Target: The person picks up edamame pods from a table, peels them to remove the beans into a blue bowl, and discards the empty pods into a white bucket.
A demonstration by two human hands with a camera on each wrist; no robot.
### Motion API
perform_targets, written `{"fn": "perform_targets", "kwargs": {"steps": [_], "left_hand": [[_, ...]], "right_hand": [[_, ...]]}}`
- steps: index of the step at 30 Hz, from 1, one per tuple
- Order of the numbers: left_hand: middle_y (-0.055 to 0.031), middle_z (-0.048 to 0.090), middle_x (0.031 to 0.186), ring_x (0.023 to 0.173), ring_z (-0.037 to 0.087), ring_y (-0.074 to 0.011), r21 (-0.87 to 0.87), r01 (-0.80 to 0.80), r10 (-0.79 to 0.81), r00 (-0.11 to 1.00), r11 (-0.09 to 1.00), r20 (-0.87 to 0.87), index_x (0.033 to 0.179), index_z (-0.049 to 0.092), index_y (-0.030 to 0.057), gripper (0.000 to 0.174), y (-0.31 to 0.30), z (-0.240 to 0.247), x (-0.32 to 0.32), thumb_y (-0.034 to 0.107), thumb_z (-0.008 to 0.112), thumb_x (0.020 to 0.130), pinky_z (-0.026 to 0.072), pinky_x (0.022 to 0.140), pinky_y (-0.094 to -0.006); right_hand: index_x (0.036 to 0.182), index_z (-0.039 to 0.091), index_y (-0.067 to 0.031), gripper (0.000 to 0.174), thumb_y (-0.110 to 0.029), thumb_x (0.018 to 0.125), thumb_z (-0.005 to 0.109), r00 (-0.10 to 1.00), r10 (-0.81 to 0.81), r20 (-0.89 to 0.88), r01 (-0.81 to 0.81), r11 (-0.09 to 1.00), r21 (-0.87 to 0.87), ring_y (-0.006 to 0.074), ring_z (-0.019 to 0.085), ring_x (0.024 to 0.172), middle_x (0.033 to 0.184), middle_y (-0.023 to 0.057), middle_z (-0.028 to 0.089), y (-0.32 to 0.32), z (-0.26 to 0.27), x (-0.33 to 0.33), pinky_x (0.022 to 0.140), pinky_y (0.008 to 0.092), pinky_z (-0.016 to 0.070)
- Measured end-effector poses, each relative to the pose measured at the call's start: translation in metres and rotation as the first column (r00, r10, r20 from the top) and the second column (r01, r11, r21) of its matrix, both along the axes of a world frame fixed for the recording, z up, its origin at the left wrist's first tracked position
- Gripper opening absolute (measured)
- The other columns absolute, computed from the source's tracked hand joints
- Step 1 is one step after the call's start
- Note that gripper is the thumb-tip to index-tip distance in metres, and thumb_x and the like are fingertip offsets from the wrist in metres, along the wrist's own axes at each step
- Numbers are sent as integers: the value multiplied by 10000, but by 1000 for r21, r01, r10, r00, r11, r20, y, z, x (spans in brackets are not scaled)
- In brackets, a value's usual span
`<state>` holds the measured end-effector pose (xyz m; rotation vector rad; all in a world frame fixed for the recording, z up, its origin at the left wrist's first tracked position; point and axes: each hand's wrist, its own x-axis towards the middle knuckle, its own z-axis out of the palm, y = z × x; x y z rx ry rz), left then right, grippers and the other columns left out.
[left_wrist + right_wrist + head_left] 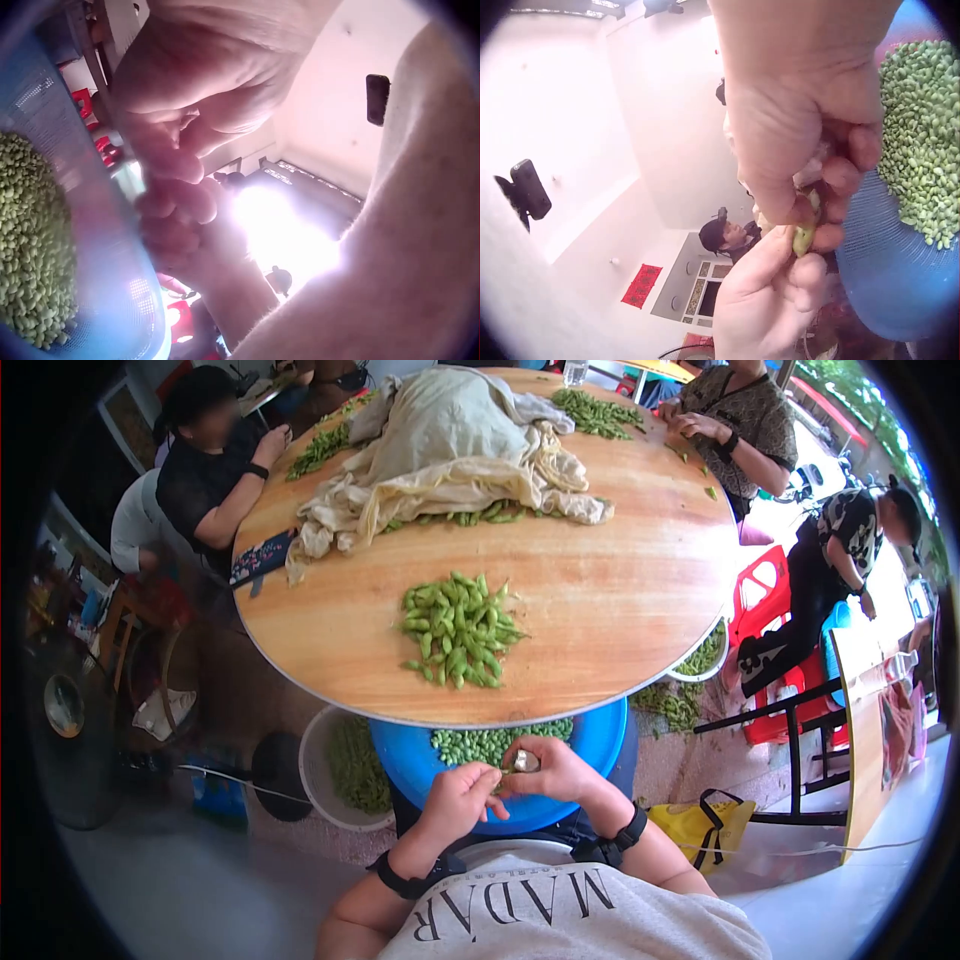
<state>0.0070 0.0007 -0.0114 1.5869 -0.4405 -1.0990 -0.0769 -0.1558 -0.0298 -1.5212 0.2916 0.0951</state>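
Over a blue basket [400, 760] of shelled green beans [922, 142], both hands meet fingertip to fingertip. Between them is a green soybean pod [804, 238], pinched by the thumb and fingers of the left hand [462, 800] at one end. The right hand [552, 768] grips the pod's other end with its thumb and curled fingers. A small shiny silvery piece [525, 761] shows at the right hand's fingers; its kind cannot be told. In the left wrist view, the left hand [217, 75] hides the pod.
A heap of pods [460, 630] lies on the round wooden table [600, 600], behind it a cloth-covered mound [450, 430]. A white basket [318, 780] of green pods or husks stands left of the blue one. A yellow bag [690, 830] lies right. Other people sit around the table.
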Motion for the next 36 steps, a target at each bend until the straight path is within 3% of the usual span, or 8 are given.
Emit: {"fn": "perform_targets", "kwargs": {"steps": [10, 13, 16, 20, 24, 26, 29, 36], "left_hand": [[-78, 604, 709, 525, 563, -105, -8, -10, 12, 970, 1000, 243, 999, 543, -57, 178, -4, -31, 4, 14, 496, 842, 441, 459, -213], [-85, 621, 649, 536, 606, -122, 10, -24, 22, 984, 1000, 175, 963, 567, -50, 165, -10, -23, 4, 25, 519, 824, 469, 474, -235], [-78, 622, 649, 545, 608, -121, 76, 90, -113, 910, 993, 399, 943, 567, -56, 154, -9, -34, 9, 28, 525, 822, 467, 474, -237], [-60, 594, 682, 502, 543, -112, -82, -242, 238, 970, 967, -53, 891, 551, -36, 120, -17, -20, 7, -7, 574, 778, 401, 434, -212], [-47, 566, 670, 491, 504, -106, -13, -469, 407, 780, 883, -476, 862, 549, -7, 126, -21, -19, 11, -4, 614, 755, 371, 430, -198], [-41, 543, 639, 460, 480, -121, 17, -448, 412, 805, 894, -427, 874, 537, 5, 113, -18, -33, 13, 29, 588, 776, 353, 399, -226], [-46, 557, 669, 455, 478, -114, -4, -323, 317, 932, 947, -176, 875, 540, 12, 100, -17, -39, 9, 54, 577, 792, 356, 400, -222], [-48, 578, 718, 497, 499, -118, 29, -234, 193, 717, 972, -670, 897, 541, 23, 97, -10, -57, 17, 90, 540, 828, 379, 426, -225]], "right_hand": [[789, 575, -5, 189, -190, 771, 606, 988, -92, -123, 83, 993, -79, 87, 497, 530, 628, 29, 563, -9, -12, -2, 473, 249, 418], [757, 557, 16, 244, -220, 779, 617, 994, -102, -49, 96, 990, -104, 106, 503, 556, 613, 31, 553, -10, -12, -1, 495, 271, 426], [816, 568, 12, 237, -221, 804, 611, 995, -76, 65, 81, 994, -78, 91, 499, 533, 655, 25, 575, -11, -18, 0, 474, 247, 414], [867, 573, -14, 225, -234, 827, 598, 993, -84, -83, 105, 952, 288, 67, 481, 508, 686, 9, 581, -11, -15, -6, 443, 214, 385], [856, 566, -33, 203, -234, 838, 581, 992, -94, -83, 115, 950, 291, 65, 476, 512, 677, 11, 582, 1, -11, -6, 434, 212, 372], [828, 553, -11, 234, -244, 829, 578, 988, -124, 94, 118, 991, 65, 89, 482, 547, 627, 12, 536, 10, -38, -4, 495, 245, 404], [838, 551, -6, 220, -223, 813, 575, 994, -104, 10, 102, 985, 142, 96, 492, 587, 635, 12, 526, 4, -18, -10, 530, 255, 420], [855, 552, -15, 202, -208, 803, 585, 962, -91, 259, 56, 989, 140, 82, 478, 594, 662, 0, 528, 6, -49, -14, 521, 244, 412]]}}
